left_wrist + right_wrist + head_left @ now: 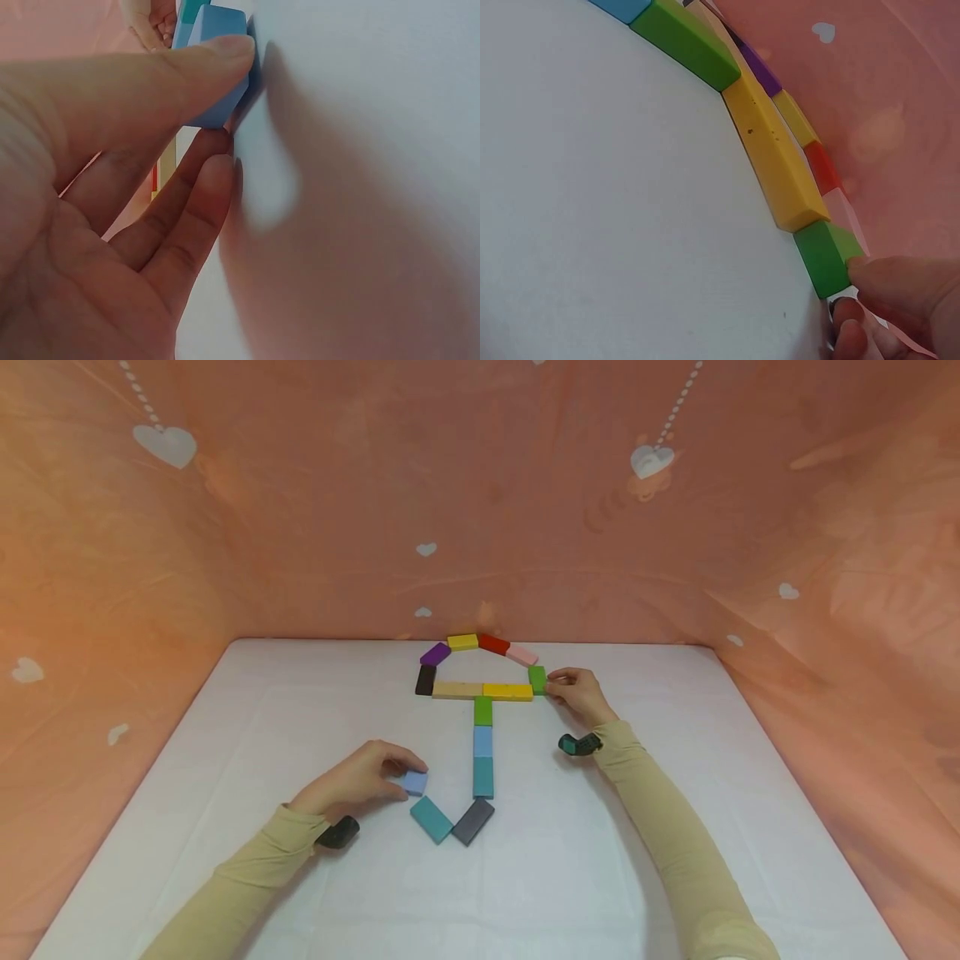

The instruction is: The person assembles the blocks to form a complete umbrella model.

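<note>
My left hand (pixel 367 772) pinches a light blue block (pixel 416 782) between thumb and fingers. In the left wrist view the thumb lies across this block (pixel 217 90), which is tilted close to the white surface. Just nearer than it lie a teal block (pixel 431 820) and a dark grey block (pixel 473 822), meeting in a V. At the right end of the arch, my right hand (pixel 581 693) holds a green block (pixel 537 680) by its outer side. The right wrist view shows the thumb against that green block (pixel 825 259), beside a yellow block (pixel 772 157).
An arch of purple (pixel 435 653), yellow (pixel 462 642), red (pixel 493 644), pink (pixel 522 655) and black (pixel 426 680) blocks stands over a tan block (pixel 457 690). A stem of green (pixel 483 711), blue (pixel 483 741) and teal (pixel 483 777) blocks runs down. Pink cloth (pixel 480 510) surrounds the table.
</note>
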`<action>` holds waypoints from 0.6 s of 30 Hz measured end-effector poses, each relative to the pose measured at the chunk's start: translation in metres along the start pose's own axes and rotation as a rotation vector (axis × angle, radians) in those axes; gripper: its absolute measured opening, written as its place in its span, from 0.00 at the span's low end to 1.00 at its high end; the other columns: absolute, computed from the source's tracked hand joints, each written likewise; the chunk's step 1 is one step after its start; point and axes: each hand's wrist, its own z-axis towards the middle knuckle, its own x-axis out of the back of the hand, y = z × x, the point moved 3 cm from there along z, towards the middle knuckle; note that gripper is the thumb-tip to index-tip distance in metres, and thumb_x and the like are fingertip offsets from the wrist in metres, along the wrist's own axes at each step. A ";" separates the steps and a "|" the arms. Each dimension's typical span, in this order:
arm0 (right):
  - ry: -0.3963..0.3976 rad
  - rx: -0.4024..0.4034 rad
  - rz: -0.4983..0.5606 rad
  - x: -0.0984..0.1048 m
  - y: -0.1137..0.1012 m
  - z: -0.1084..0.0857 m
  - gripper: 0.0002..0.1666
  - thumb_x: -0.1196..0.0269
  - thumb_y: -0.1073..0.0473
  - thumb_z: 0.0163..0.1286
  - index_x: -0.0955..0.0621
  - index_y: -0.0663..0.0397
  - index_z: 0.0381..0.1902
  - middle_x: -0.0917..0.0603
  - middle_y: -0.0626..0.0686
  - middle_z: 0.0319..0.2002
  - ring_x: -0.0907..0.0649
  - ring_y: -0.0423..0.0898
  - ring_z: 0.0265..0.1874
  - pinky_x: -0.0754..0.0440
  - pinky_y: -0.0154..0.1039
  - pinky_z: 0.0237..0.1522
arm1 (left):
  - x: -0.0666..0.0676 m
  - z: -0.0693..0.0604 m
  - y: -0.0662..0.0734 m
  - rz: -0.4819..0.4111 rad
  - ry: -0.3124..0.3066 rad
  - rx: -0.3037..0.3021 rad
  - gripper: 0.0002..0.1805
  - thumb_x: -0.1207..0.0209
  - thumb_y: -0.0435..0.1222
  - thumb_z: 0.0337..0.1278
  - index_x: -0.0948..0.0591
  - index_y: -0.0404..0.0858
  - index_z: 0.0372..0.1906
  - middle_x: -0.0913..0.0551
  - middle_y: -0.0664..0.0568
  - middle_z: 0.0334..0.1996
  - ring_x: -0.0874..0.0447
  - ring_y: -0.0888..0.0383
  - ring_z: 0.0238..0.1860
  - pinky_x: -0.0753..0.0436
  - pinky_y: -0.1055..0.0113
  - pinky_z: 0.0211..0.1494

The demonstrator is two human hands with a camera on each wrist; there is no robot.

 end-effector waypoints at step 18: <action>-0.006 0.013 0.009 0.000 0.001 0.000 0.20 0.35 0.63 0.64 0.22 0.66 0.53 0.19 0.59 0.40 0.22 0.43 0.30 0.21 0.29 0.32 | -0.001 0.000 -0.002 -0.002 -0.043 -0.047 0.23 0.29 0.28 0.45 0.18 0.41 0.51 0.17 0.57 0.46 0.23 0.55 0.49 0.23 0.62 0.55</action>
